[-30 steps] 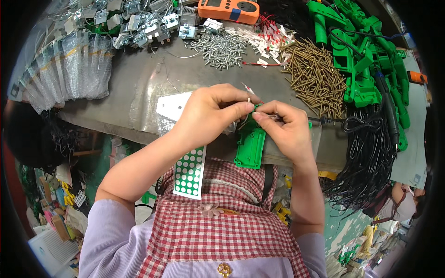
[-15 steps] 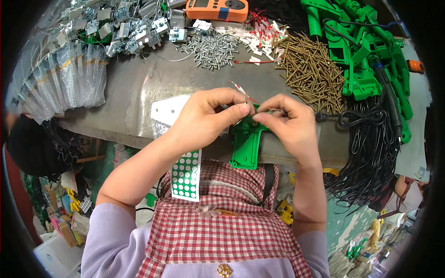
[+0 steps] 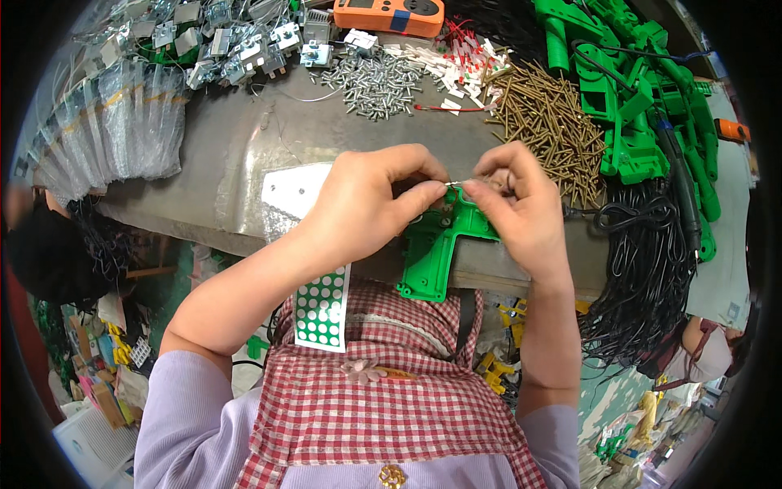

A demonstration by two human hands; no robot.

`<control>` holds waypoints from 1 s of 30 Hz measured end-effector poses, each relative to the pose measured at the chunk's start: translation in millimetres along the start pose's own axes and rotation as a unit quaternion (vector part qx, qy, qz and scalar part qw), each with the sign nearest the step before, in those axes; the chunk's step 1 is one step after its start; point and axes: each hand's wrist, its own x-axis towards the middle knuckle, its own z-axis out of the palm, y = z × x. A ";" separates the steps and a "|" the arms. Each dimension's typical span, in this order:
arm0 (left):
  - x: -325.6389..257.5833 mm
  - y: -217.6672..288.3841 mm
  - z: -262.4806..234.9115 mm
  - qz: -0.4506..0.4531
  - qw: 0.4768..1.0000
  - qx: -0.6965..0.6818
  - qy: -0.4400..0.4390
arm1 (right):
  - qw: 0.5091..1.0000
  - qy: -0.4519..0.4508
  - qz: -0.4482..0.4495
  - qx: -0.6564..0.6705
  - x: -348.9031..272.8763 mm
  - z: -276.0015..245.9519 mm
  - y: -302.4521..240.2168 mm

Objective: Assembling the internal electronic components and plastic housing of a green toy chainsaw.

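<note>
My left hand (image 3: 366,191) and my right hand (image 3: 521,208) meet over the bench, each closed in a pinch. A short, pale thin wire (image 3: 454,184) runs between their fingertips. Right under the fingers lies a green plastic housing half (image 3: 427,265), shaped like a tool handle, its hollow side up. Its lower part juts over the bench's front edge toward my apron. The fingers partly cover its upper end, so what sits inside there is hard to make out. Beside my left wrist is a white plate-like piece (image 3: 285,191) with small dark holes.
Silver screws (image 3: 379,85), white and red connectors (image 3: 448,69) and long brass screws (image 3: 546,122) lie in heaps behind my hands. Green housings (image 3: 635,98) and black cables (image 3: 639,269) fill the right. Bubble-wrap packets (image 3: 122,130), metal parts (image 3: 244,57) and an orange meter (image 3: 389,15) stand left and back.
The red-and-white wire end that stuck up by my left fingers no longer shows. My fingertips have drawn slightly apart, with wire between them. The housing has tilted a little.
</note>
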 end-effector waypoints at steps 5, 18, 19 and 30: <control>1.8 -11.1 -1.9 -0.044 0.984 -0.174 0.000 | 0.999 -0.036 0.017 -0.012 -4.6 5.4 0.0; 3.0 -15.6 -2.5 -0.035 0.980 -0.198 0.010 | 0.989 -0.059 -0.081 -0.109 -5.6 20.4 4.5; 3.2 -15.9 -2.4 -0.035 0.980 -0.198 0.010 | 0.987 -0.063 -0.088 -0.116 -5.4 20.3 5.5; -5.6 -16.7 7.1 0.063 0.993 -0.080 0.066 | 0.999 -0.012 0.003 0.046 -4.4 2.4 7.0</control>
